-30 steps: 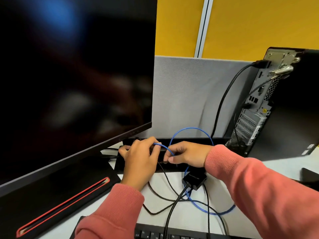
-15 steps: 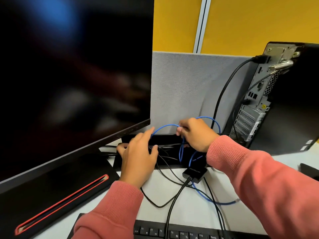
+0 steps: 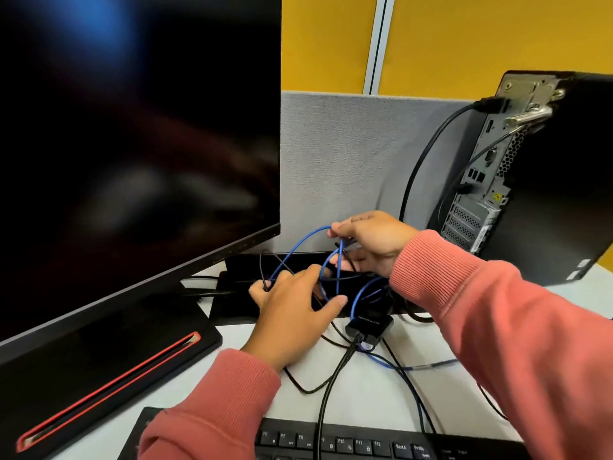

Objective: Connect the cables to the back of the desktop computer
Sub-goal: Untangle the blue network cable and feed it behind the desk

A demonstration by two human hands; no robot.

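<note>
A blue network cable [image 3: 297,248] loops over the black cable slot at the back of the desk. My right hand [image 3: 370,244] pinches its loops and holds them raised above the slot. The cable's far end [image 3: 431,365] lies on the desk to the right. My left hand [image 3: 292,305] rests with spread fingers on the tangle of blue and black cables below. The desktop computer [image 3: 481,200] stands at the right with its back panel facing me. A thick black cable [image 3: 428,151] is plugged in near its top, and a thinner one lower down.
A large dark monitor [image 3: 132,127] on a black base with a red stripe [image 3: 109,383] fills the left. A small black adapter box [image 3: 369,326] and loose black cables lie between my hands and the keyboard [image 3: 351,443]. A grey partition [image 3: 348,154] closes off the back.
My right hand has lifted the blue cable up and to the right, gathering it into loops. My left hand let go of the cable and now lies spread over the tangle.
</note>
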